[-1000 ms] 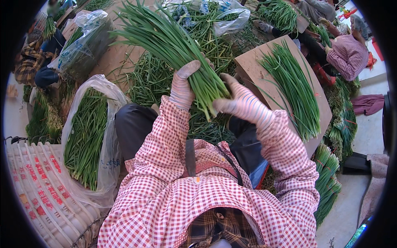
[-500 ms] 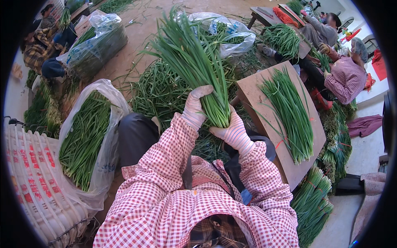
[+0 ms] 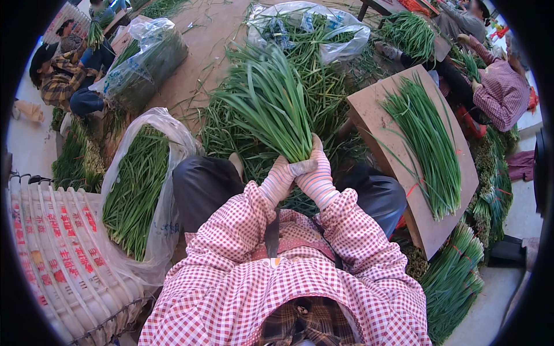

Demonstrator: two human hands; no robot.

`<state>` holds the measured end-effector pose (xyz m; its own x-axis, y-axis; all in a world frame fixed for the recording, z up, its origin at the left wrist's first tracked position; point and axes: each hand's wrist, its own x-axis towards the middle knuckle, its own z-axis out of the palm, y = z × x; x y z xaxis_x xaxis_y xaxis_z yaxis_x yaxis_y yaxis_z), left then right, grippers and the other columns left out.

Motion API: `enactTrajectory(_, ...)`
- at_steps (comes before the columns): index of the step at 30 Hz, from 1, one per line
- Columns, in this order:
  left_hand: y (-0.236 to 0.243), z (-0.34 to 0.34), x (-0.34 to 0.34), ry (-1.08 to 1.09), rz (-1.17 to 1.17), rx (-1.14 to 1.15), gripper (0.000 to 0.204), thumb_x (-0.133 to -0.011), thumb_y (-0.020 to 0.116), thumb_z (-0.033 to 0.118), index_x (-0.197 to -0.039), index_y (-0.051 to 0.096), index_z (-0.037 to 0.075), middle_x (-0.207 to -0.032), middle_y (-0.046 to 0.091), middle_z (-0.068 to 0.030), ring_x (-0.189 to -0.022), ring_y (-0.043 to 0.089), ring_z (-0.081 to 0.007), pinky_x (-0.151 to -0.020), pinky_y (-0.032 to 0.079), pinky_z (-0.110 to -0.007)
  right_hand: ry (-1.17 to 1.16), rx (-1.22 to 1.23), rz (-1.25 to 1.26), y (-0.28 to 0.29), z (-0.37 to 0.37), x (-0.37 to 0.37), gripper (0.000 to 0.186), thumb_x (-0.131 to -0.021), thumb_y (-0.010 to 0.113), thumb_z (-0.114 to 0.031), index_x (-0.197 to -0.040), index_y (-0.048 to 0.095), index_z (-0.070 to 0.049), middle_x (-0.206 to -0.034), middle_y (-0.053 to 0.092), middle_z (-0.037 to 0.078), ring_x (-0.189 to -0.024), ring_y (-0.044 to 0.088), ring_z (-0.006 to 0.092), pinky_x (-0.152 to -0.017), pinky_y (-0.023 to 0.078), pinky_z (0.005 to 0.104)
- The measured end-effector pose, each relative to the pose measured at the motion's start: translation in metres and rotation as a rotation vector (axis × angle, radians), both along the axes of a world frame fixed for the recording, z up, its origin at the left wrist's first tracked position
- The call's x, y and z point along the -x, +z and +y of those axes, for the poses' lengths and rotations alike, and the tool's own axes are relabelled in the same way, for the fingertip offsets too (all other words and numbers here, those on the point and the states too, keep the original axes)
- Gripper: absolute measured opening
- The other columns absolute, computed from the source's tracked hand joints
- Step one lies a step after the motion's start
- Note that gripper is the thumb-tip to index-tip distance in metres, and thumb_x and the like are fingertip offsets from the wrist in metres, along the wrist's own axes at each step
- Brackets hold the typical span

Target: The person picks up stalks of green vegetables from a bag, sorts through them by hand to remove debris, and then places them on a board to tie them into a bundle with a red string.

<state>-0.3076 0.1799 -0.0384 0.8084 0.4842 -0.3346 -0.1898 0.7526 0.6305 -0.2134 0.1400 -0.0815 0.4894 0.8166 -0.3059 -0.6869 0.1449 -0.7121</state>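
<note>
The gloved left hand (image 3: 283,177) and right hand (image 3: 316,176) meet, gripping the lower ends of a green-stalk bunch (image 3: 272,104), whose leaves fan away from the wearer above a heap of loose greens (image 3: 222,141). A second bunch (image 3: 430,153) lies on the brown surface (image 3: 427,233) at right; a plastic bag (image 3: 164,226) (itself holding greens) sits at left.

Held leaf bunch (image 3: 280,109): green, paler at base. Left glove (image 3: 280,179): pale, faint stripes. Right glove (image 3: 316,177): pink-and-blue stripes. Smock (image 3: 288,282): red-and-white check. Undershirt (image 3: 306,323): brown plaid. Board (image 3: 369,106): brown. Board bunch (image 3: 430,144): green, 2 red flecks. Crate (image 3: 63,242): white, red markings.
</note>
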Motion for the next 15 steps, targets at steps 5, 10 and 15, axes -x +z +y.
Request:
enactTrajectory(5,0.000,0.005,0.019,0.011,-0.018,-0.041,0.071,-0.070,0.084,0.017,-0.131,0.049,0.005,-0.120,0.059,-0.0073,-0.112,0.056,-0.0242,-0.098,0.046,-0.038,0.323,0.464,-1.067,0.039,-0.017,0.007,0.110,-0.057,0.083,-0.030,-0.147,0.023,-0.008,-0.134,0.044,0.013,-0.118,0.050,0.0275,-0.106,0.039,0.0378)
enactTrajectory(10,0.012,0.011,0.026,0.050,-0.038,0.020,0.056,-0.064,0.084,0.007,-0.114,0.061,0.005,-0.103,0.066,-0.0052,-0.094,0.063,-0.0202,-0.083,0.053,-0.034,0.442,0.173,-1.099,0.073,-0.024,0.000,0.125,-0.046,0.091,-0.016,-0.148,0.021,-0.006,-0.133,0.045,0.010,-0.120,0.047,0.0195,-0.106,0.041,0.0355)
enactTrajectory(15,-0.006,0.018,0.028,-0.106,-0.197,-0.168,0.047,-0.069,0.080,0.008,-0.113,0.062,0.005,-0.096,0.066,-0.0052,-0.081,0.062,-0.0161,-0.066,0.051,-0.029,0.485,0.179,-0.564,0.105,-0.018,-0.027,0.094,-0.066,0.087,-0.017,-0.141,0.034,0.000,-0.124,0.058,0.010,-0.112,0.056,0.0188,-0.097,0.047,0.0336)
